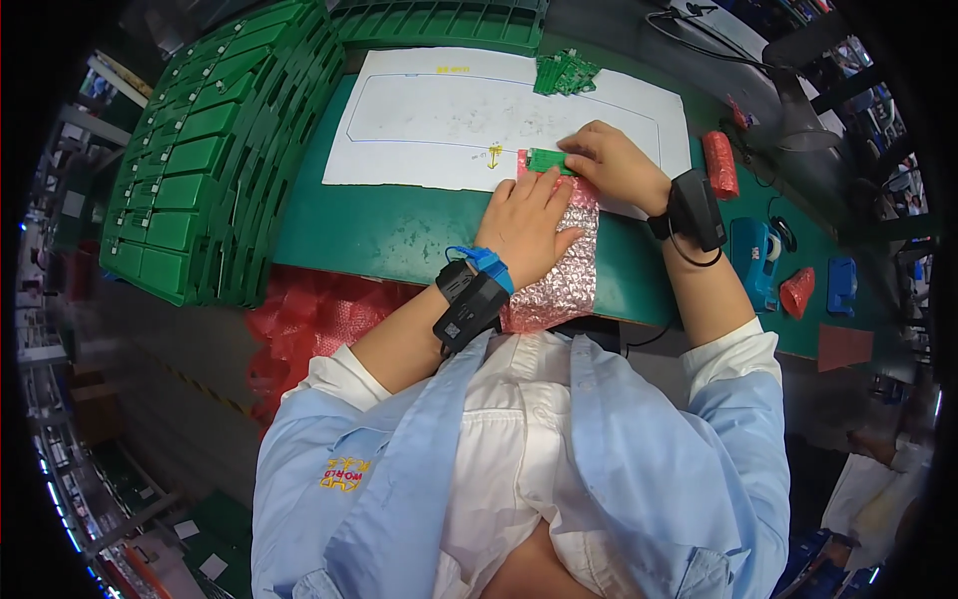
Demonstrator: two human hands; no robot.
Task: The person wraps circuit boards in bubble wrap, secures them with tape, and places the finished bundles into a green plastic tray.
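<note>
A strip of pink bubble wrap [571,275] runs from the white sheet [419,130] over the table's front edge towards my body. On its far end lie green circuit boards [545,160], seemingly a small stack. My left hand [524,225] rests palm down on the wrap, fingers stretched out, their tips touching the boards' near edge. The thumb and fingers of my right hand [619,165] close on the right end of the boards. Farther back, a loose pile of similar boards [566,73] sits at the sheet's far edge.
Tall stacks of green trays [200,170] stand at the left, with another tray [444,25] behind the sheet. To the right are a red wrapped roll [720,165], a blue tape dispenser [755,262] and a lamp [798,115]. Red bubble wrap [329,309] hangs below the table's front left.
</note>
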